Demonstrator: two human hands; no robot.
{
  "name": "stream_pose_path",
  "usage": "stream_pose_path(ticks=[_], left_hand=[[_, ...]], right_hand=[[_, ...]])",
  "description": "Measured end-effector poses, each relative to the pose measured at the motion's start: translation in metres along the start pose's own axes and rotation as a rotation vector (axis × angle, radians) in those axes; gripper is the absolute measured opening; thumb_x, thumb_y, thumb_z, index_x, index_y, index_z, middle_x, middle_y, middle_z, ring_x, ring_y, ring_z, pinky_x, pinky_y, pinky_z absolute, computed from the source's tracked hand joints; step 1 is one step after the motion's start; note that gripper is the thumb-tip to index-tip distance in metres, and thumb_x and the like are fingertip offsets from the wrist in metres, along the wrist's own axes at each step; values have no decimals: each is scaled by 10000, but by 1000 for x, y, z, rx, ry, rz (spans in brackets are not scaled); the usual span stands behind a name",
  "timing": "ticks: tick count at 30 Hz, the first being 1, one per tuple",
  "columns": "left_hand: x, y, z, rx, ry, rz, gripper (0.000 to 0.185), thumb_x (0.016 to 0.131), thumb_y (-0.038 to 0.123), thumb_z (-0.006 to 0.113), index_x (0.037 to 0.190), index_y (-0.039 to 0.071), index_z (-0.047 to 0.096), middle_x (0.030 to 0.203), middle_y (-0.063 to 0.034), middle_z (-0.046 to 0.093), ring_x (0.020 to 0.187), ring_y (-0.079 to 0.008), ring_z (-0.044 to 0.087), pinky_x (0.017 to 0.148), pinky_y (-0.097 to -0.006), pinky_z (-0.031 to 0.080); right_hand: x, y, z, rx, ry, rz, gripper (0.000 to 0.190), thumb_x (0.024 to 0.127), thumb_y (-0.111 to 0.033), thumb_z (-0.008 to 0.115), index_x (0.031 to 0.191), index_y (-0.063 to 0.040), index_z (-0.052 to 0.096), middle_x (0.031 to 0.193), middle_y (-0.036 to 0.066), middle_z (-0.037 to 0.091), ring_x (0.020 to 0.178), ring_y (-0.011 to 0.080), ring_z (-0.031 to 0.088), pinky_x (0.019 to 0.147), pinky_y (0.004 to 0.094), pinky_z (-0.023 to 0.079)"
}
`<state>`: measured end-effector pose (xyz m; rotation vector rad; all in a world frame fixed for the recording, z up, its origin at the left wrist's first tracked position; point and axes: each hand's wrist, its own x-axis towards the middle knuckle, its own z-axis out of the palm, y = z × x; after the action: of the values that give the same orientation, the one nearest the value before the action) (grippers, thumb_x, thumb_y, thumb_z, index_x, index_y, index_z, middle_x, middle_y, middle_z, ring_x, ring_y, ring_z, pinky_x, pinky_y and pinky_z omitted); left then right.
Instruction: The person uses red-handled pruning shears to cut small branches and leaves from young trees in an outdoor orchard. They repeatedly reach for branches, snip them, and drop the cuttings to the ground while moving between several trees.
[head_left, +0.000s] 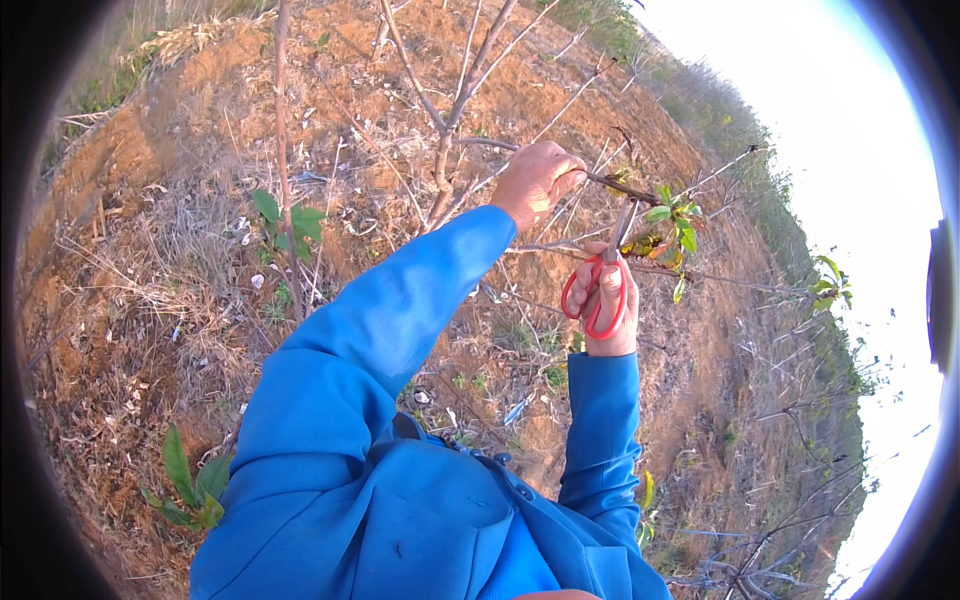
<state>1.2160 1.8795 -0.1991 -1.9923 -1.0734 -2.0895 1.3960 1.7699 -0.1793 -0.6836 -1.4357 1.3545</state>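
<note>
My left hand (538, 180) grips a thin brown branch (626, 189) of a mostly bare young tree, with the branch running out past my fingers to the right. Green and yellowed leaves (667, 225) hang near its far end. In my right hand (621, 292), just below, is a pair of scissors (616, 238) with red looped handles. Their metal blades point up and reach the branch to the right of my left hand. Whether the blades touch the bark, I cannot tell.
A forked trunk (444, 154) rises behind my left hand. An upright stem (283, 142) with green leaves (300, 225) stands to the left. Thin twigs (727, 281) spread on the right. Dry grass and litter cover the sloping orange soil (225, 67).
</note>
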Motion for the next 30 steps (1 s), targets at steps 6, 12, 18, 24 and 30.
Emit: stream_pose_path(ticks=[6, 12, 18, 24, 30], left_hand=[[0, 2, -2, 11, 0, 13, 126, 870, 210, 652, 913, 95, 683, 796, -101, 599, 800, -326, 576, 709, -448, 450], [1, 0, -1, 2, -29, 8, 131, 873, 210, 648, 913, 90, 684, 804, -103, 600, 809, -326, 578, 720, -444, 455], [-1, 2, 10, 58, -32, -9, 121, 863, 196, 663, 914, 88, 685, 787, -100, 603, 779, -326, 585, 689, -435, 465], [2, 3, 4, 9, -46, 10, 121, 875, 198, 657, 922, 88, 679, 788, -103, 601, 783, -320, 586, 694, -428, 466], [0, 3, 4, 7, -63, 25, 106, 868, 173, 667, 927, 86, 677, 801, -104, 606, 798, -321, 587, 704, -423, 469]], right_hand=[[5, -3, -1, 16, 14, 36, 540, 899, -425, 644, 1187, 13, 514, 678, -12, 441, 517, 78, 435, 431, 224, 359], [3, -6, -5, 59, 69, 92, 459, 908, -372, 645, 1153, 3, 544, 624, -15, 430, 432, 74, 390, 357, 225, 311], [-2, -2, -25, 194, 31, 272, 433, 965, -446, 518, 1125, -44, 536, 629, -24, 399, 430, 67, 363, 347, 214, 300], [-24, 19, -15, 310, -148, 204, 511, 913, -437, 619, 1211, -44, 483, 764, 6, 492, 613, 115, 491, 520, 269, 414], [-29, -4, -20, -186, -31, 117, 565, 871, -445, 678, 1241, -63, 488, 757, -21, 475, 656, 88, 493, 551, 240, 413]])
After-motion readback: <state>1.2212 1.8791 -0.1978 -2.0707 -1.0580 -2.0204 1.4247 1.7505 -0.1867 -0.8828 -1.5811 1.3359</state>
